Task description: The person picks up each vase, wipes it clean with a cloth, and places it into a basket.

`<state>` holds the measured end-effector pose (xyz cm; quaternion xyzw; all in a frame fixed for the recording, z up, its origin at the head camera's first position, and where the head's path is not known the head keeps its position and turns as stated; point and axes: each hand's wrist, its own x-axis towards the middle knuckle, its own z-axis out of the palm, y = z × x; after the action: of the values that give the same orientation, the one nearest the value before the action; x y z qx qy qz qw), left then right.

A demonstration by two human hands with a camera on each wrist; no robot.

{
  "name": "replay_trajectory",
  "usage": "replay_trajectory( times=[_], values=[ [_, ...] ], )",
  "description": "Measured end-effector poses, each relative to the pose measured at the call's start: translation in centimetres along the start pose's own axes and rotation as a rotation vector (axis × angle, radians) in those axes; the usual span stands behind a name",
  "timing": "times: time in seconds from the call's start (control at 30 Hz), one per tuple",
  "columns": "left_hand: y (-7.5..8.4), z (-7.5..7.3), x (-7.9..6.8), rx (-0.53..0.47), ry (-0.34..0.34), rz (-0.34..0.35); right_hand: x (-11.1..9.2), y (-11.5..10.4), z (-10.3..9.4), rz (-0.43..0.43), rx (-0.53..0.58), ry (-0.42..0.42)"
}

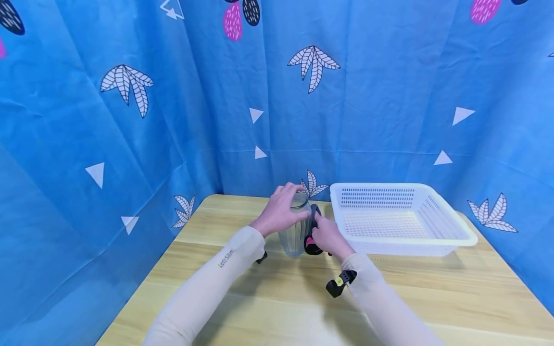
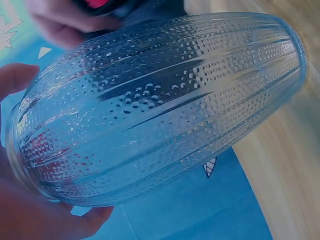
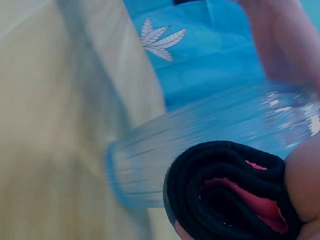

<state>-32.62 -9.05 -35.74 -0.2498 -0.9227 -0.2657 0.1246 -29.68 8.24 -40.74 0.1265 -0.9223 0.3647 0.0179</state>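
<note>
A clear ribbed glass vase (image 1: pixel 293 242) is near the far side of the table, mouth up in the head view. My left hand (image 1: pixel 281 211) grips it around the upper part, thumb and fingers on either side just below the rim. Raised dots between the ribs cover the glass (image 2: pixel 165 110) in the left wrist view. Just right of the vase, my right hand (image 1: pixel 330 235) holds a rolled black cloth (image 1: pixel 312 246) with a pink inner side. Its coiled end (image 3: pixel 225 150) faces the right wrist camera and overlaps the vase there.
A white perforated plastic basket (image 1: pixel 402 246) stands on the wooden table (image 1: pixel 277 307), to the right of both hands. Behind the table and along its left side hangs a blue patterned curtain (image 1: pixel 381 115).
</note>
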Motion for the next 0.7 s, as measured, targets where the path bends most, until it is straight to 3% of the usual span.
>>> replay_trajectory(
  times=[0.13,0.23,0.37,0.53,0.7],
  values=[
    [-0.3,-0.1,0.0,0.031,0.017,0.02,-0.2,1.4,1.8,0.04,0.019,-0.08],
    [-0.3,0.1,-0.1,0.066,0.035,-0.007,-0.5,2.1,2.7,0.051,0.019,-0.108],
    [-0.2,0.5,-0.3,0.139,0.073,-0.061,-1.2,2.2,3.0,0.062,0.003,-0.093],
    [-0.2,0.5,-0.5,0.257,0.109,-0.062,-2.2,1.2,2.6,0.04,-0.003,-0.046],
    [0.1,-0.2,-0.6,0.206,0.092,-0.061,-2.8,-0.3,1.5,0.014,-0.024,0.049]
  ],
)
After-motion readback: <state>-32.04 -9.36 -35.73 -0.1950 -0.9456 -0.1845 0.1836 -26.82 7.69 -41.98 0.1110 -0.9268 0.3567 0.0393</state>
